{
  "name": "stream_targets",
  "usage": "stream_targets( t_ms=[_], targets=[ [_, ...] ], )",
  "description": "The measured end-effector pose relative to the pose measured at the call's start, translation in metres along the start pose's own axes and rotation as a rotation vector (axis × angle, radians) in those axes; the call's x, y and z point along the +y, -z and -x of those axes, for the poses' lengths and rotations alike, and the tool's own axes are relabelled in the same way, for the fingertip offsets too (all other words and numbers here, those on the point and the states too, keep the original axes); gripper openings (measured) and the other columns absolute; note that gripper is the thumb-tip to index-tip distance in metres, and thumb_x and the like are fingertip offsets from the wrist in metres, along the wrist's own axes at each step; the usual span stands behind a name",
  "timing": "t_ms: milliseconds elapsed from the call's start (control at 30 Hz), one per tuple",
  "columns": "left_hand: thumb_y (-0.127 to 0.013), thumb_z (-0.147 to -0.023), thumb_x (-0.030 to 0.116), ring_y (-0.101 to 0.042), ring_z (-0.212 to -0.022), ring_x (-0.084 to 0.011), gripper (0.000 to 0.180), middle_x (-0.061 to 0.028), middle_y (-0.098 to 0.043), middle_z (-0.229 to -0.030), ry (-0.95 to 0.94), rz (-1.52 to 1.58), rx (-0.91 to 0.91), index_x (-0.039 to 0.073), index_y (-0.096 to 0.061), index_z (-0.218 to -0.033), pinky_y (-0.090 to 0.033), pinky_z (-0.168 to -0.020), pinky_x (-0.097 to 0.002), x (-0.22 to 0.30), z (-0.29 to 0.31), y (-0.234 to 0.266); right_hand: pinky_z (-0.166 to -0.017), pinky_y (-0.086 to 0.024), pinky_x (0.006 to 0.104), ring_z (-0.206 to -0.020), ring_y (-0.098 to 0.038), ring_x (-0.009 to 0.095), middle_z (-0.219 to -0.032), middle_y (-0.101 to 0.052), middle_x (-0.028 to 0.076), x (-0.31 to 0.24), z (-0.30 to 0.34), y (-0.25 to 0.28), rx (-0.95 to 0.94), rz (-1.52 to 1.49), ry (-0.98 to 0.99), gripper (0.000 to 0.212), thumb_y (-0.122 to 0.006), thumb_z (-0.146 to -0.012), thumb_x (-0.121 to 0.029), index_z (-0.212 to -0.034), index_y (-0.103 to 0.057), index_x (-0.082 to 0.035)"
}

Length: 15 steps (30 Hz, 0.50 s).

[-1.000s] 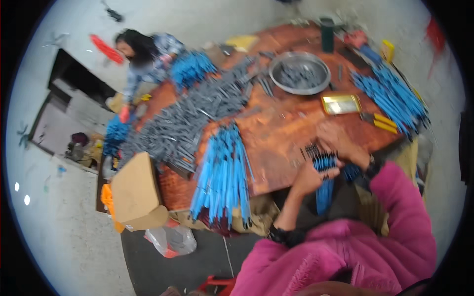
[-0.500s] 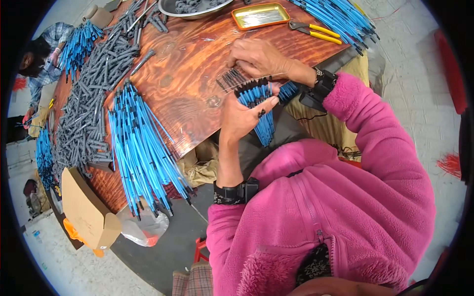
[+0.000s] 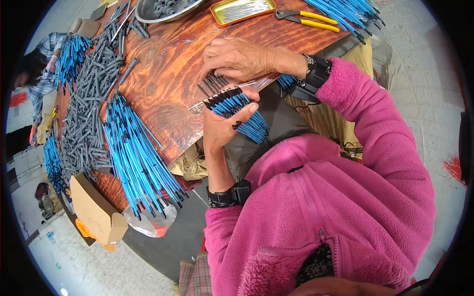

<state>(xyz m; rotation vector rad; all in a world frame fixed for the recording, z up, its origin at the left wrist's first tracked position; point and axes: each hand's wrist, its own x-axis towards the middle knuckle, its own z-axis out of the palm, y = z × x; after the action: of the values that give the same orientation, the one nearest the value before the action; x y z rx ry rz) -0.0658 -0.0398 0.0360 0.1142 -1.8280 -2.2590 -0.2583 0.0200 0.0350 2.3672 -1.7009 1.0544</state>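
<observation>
In my left hand is a bundle of blue sticks with black tips; the fingers wrap round it and the thumb lies across the near side. Thin dark rods stick out from the bundle's far end in a row. A slim pale rod crosses just beyond the black tips. My right hand is closed over the outer ends of the dark rods, its fingers bent down. Its fingertips are partly hidden, so what they pinch does not show.
Blue sticks overhang the table edge beside a heap of grey ribbed plugs. A metal bowl, a yellow tin of thin pins and yellow-handled pincers lie at the back. A cardboard box stands left; another person sits far left.
The view has shifted a little, moving the table things leftward. The bundle in my left hand is more slanted, its far end pointing further left. My right hand stays at the dark rods.
</observation>
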Motion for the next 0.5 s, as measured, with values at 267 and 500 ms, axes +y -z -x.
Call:
stream_targets(
  t_ms=[267,500],
  targets=[
    [-0.079,-0.079,0.003,-0.064,-0.086,-0.0095,0.021,-0.003,-0.071,-0.097,0.032,-0.055,-0.011,0.002,-0.071,-0.099,-0.051,-0.077,-0.0253,0.004,0.001,0.003,-0.092,-0.047,0.0414,-0.106,-0.059,0.031,-0.108,-0.063,0.009,0.014,-0.009,0.011,-0.218,-0.28,-0.068,0.027,-0.061,-0.088,-0.01,-0.115,-0.065,-0.009],
    [-0.079,-0.08,0.004,-0.064,-0.085,-0.008,0.02,-0.0009,-0.071,-0.095,0.071,-0.048,-0.019,0.003,-0.071,-0.098,-0.051,-0.076,-0.024,0.006,-0.004,0.0,-0.091,-0.048,0.0413,-0.105,-0.06,0.031,-0.109,-0.063,0.01,0.017,-0.012,0.008,-0.247,-0.268,-0.082,0.034,-0.061,-0.086,-0.008,-0.12,-0.065,-0.012]
  ],
)
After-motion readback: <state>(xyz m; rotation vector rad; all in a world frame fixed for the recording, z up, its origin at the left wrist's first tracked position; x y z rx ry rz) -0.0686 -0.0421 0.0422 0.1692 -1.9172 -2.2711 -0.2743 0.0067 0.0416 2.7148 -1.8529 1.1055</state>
